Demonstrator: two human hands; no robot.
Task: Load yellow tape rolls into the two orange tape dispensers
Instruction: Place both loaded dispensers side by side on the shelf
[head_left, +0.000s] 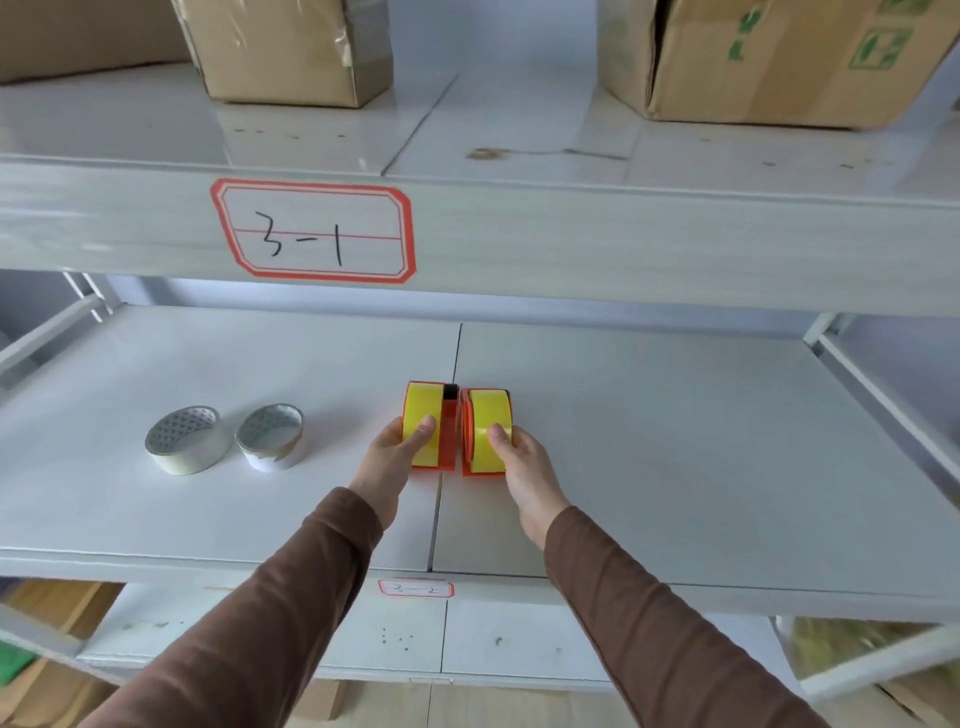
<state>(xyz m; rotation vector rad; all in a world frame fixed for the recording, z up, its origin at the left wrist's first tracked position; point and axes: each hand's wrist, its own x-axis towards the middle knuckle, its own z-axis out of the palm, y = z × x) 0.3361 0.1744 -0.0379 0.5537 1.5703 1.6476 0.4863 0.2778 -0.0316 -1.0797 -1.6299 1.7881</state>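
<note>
- Currently, head view: two orange tape dispensers stand side by side, touching, on the middle shelf (675, 441), straddling the seam between its two white panels.
- Left dispenser (445, 441): glossy orange plastic, flat side walls, black part at the far top. Yellow tape roll (422, 415) seated in it, smooth and shiny, curved face up.
- Right dispenser (466, 441): same orange plastic, second yellow tape roll (489, 415) seated in it.
- Left hand (397, 457): wrapped around the left roll and dispenser from the outer side, thumb on top of the tape.
- Right hand (519, 462): gripping the right roll and dispenser from its outer side, thumb on the tape.
- Brown sleeves on both forearms.
- Two other rolls lie flat, well left of the dispensers: a pale roll (187, 440) and a white roll (271, 437), both with patterned inner cores, near each other, not touching.
- Shelf surface matte white; open room right of the dispensers out to the metal side rail, and toward the front edge.
- Upper shelf beam carries a red-bordered label (314, 231) reading 3-1; cardboard boxes (291, 52) above.
</note>
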